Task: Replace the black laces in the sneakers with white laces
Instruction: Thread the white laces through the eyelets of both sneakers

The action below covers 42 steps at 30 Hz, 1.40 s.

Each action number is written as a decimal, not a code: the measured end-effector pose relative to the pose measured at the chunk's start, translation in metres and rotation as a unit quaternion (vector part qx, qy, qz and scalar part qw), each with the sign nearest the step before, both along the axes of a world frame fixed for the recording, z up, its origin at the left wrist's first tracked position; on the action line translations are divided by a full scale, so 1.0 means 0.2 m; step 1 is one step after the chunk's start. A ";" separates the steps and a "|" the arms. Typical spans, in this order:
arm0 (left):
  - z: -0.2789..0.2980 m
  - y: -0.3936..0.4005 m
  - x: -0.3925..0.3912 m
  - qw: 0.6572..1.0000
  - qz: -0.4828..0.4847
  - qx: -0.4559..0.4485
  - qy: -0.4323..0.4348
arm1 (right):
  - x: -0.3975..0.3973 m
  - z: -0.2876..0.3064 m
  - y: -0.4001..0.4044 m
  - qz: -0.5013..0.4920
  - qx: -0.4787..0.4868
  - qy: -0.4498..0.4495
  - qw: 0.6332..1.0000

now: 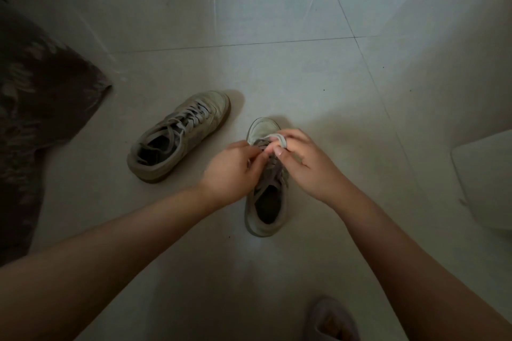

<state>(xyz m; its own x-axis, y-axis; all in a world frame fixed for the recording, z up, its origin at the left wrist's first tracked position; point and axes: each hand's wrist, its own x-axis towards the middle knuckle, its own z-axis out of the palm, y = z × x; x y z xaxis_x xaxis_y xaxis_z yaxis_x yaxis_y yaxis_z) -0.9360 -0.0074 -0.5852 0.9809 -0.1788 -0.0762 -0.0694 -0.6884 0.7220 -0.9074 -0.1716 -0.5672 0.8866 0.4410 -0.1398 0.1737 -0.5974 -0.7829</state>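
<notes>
Both hands, left hand [235, 167] and right hand [300, 159], pinch a pale flat fabric lace [279, 140] over the grey suede sneaker [264, 202]; limp and light, it is probably best gripped near its tip.

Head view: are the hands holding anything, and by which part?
Both hands pinch the pale lace near the toe end of the right-hand sneaker: right hand on its raised loop, left hand beside it.

Your bare forearms reach forward and converge; your left hand [232, 166] and right hand [300, 158] meet, fingers curled, pinching at the fingertips.
</notes>
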 end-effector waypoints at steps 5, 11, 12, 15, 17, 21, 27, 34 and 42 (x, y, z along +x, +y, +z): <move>0.12 -0.07 0.09 0.905 0.102 -0.281 0.302 | -0.01 0.01 0.00 -0.053 0.191 0.081 0.977; 0.11 -0.07 0.09 0.833 0.125 -0.385 0.376 | -0.02 -0.01 0.05 -0.101 0.334 0.193 0.917; 0.10 -0.06 0.10 0.826 0.143 -0.397 0.374 | -0.02 0.00 0.05 -0.119 0.334 0.189 0.916; 0.08 0.01 0.11 0.757 0.174 -0.499 0.384 | -0.04 0.01 0.00 -0.183 0.352 0.207 0.894; 0.06 0.07 0.09 0.712 0.220 -0.544 0.386 | -0.05 0.00 -0.04 -0.224 0.360 0.229 0.876; -0.02 0.21 0.03 0.716 0.325 -0.502 0.359 | -0.10 -0.09 -0.14 -0.349 0.342 0.307 0.817; -0.13 0.26 -0.05 0.853 0.400 -0.213 0.259 | -0.15 -0.17 -0.24 -0.282 -0.038 0.313 0.906; -0.13 0.09 -0.02 0.981 -0.038 0.179 -0.062 | -0.14 -0.18 -0.17 -0.019 -0.166 -0.001 0.986; -0.12 0.10 0.04 0.980 0.058 -0.084 0.173 | -0.10 -0.14 -0.18 -0.179 0.096 0.190 0.961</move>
